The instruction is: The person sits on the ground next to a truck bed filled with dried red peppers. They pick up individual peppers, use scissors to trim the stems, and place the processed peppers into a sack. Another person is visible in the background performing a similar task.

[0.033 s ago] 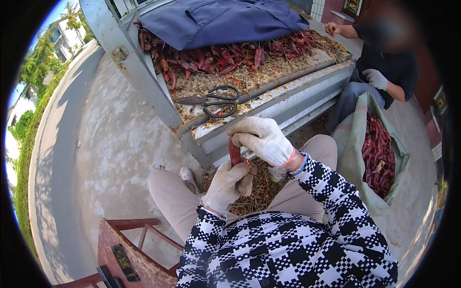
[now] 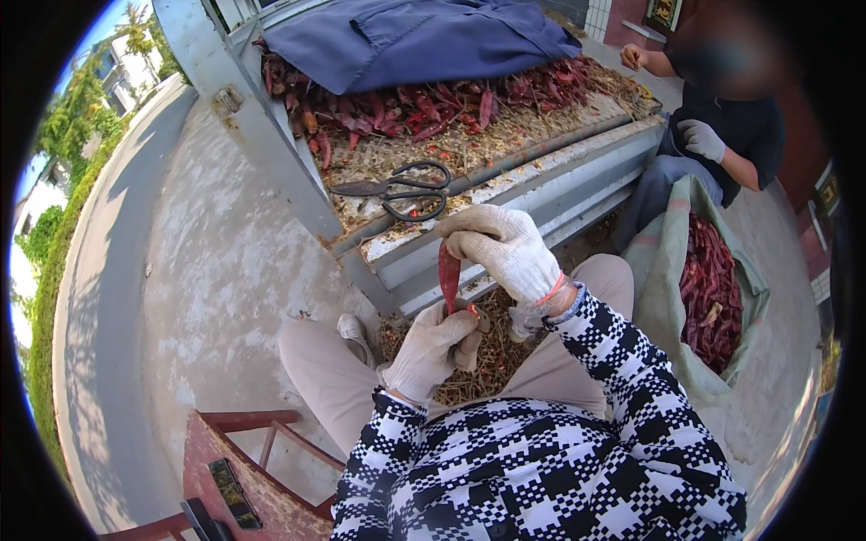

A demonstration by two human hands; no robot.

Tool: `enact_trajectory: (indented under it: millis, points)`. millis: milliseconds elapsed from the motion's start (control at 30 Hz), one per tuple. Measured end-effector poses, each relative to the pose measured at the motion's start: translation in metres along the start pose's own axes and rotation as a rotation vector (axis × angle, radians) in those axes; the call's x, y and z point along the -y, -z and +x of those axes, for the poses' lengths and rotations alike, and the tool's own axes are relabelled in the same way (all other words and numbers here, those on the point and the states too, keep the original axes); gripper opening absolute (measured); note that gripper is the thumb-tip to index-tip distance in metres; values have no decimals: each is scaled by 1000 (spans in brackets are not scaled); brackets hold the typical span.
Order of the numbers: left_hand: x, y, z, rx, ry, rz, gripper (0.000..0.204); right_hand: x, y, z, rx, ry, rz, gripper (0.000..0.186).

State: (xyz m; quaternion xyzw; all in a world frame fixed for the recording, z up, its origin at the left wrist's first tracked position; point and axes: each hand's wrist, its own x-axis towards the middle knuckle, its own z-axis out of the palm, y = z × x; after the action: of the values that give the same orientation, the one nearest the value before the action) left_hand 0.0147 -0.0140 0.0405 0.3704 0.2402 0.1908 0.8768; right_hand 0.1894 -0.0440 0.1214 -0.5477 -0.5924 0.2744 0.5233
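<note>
Chili (image 2: 449,276), tapered, seemingly leathery, is pinched by gloved left fingers (image 2: 440,331) and right fingers (image 2: 470,245).

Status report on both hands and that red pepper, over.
Right hand pinching upper end of red pepper. Left hand holding lower end; pepper roughly upright. Nothing visibly blocking; scissors lie beyond, apart from both hands.

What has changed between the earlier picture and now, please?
The right hand has moved slightly up and rightward, so more of the red pepper shows. The co-worker's gloved hand has risen a little. The left hand still grips the pepper's lower end; the scissors and the green sack stayed put.
</note>
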Motion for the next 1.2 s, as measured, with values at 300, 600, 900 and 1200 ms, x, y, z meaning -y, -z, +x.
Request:
enact_trajectory:
  millis: [300,600,900,1200]
  points:
    - [13,25,17,45,-157,-314,21,-22,18,-18,173,579,-522,19]
    - [8,10,6,111,-228,-137,40,-37,-9,-25,112,362,-432,18]
    - [2,10,-2,91,-128,14,32,-29,-14,-27,172,110,-315,18]
    - [4,11,-5,4,-181,223,22,-43,-16,-35,260,80,-137,19]
